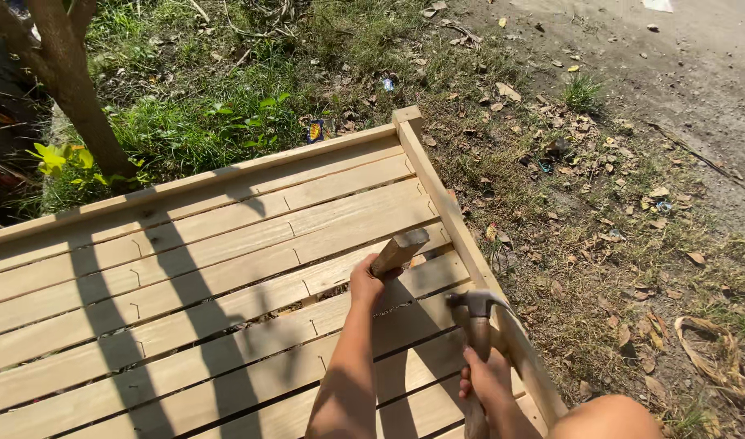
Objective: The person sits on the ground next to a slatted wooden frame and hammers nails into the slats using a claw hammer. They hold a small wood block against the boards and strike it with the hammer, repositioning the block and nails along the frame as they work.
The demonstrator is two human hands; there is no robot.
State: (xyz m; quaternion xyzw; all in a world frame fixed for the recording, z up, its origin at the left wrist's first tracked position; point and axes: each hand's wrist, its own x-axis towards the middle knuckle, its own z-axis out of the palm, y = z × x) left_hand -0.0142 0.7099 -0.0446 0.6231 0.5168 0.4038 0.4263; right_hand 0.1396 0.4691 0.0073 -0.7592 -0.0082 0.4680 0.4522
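We note left hand (366, 282) gripping a wooden block (399, 250), right hand (486, 378) closed around a hammer (475, 313), slatted wooden frame (226, 276) beneath both.

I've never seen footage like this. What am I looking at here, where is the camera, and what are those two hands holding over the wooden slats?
There is no machine here: a person wears a camera on the head, so the single picture looks down at that person's own two bare hands. The left hand grips a short wooden block, holding it tilted over the slats. The right hand holds a claw hammer by its wooden handle, the metal head up near the frame's edge. Under both lies a slatted wooden frame of pale boards set side by side, with small nails showing along them and a raised rail along its right side. It rests outdoors on ground with dry leaves and grass. A tree trunk stands at the upper left and throws long shadows across the boards.
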